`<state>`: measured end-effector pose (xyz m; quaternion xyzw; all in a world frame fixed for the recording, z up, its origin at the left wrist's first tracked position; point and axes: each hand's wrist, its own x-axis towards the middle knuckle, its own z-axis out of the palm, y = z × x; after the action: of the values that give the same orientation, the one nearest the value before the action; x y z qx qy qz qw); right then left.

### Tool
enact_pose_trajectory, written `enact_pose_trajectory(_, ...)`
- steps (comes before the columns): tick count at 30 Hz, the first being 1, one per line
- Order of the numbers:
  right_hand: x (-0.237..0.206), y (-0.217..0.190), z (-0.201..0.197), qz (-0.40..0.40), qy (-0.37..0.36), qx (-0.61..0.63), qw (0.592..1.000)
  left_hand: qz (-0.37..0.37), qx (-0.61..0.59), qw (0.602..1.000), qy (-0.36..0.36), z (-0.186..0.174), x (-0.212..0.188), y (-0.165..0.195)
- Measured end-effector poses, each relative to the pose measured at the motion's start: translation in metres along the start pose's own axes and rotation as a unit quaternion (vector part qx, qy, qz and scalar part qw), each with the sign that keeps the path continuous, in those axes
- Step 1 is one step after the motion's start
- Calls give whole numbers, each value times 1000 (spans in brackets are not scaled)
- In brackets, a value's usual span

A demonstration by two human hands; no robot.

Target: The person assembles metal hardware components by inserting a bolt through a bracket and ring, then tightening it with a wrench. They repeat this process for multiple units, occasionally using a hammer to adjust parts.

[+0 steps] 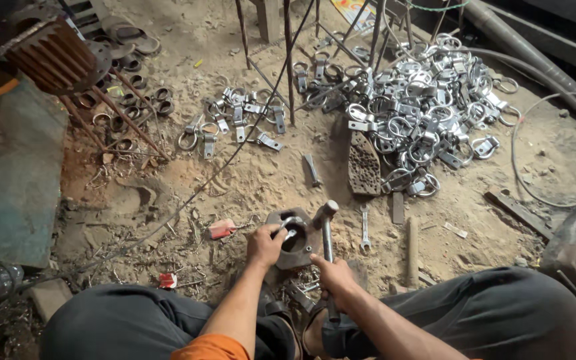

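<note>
I sit on a sandy floor with knees apart. My left hand (265,244) holds a small shiny metal clamp piece (291,225) in place on a dark metal block (297,241) with a round hole, set in the sand between my legs. My right hand (334,275) grips the handle of a metal hammer (326,227), whose head rests at the block's upper right edge. A few small metal parts (306,285) lie just below the block.
A big heap of shiny metal ring clamps (428,107) lies at the upper right, and a smaller group (235,117) left of it. A spanner (365,230), a wooden stick (413,250), a perforated plate (364,163), rusty rings (131,100), cables and rods lie around.
</note>
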<state>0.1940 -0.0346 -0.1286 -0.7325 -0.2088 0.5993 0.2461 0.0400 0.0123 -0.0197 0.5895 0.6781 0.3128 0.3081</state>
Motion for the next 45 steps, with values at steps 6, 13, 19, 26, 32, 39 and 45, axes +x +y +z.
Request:
enact_pose_trajectory(6, 2, 3, -2, -7, -22, 16, 1000, -3, 57, 997, -49, 6, -4, 2)
enact_pose_trajectory(13, 3, 2, -2, 10, -9, -5, 1000, -8, 86, 993, -78, 5, -3, 2)
enact_pose_trajectory(19, -1, 3, 0, 6, -19, 49, 999, -6, 43, 992, -116, 10, -3, -1)
enact_pose_trajectory(26, -10, -14, -16, -102, 15, 57, 993, -33, 61, 989, -130, 11, -2, -7)
enact_pose_trajectory(32, -15, 9, -4, -180, 89, -113, 973, -12, 33, 993, -111, 11, -1, -9)
enact_pose_trajectory(39, -2, 21, 4, 15, -43, -2, 999, -34, 89, 989, -111, 13, -1, -6)
enact_pose_trajectory(45, -10, 11, 2, 25, -46, 3, 999, -17, 85, 991, -107, 12, -3, -4)
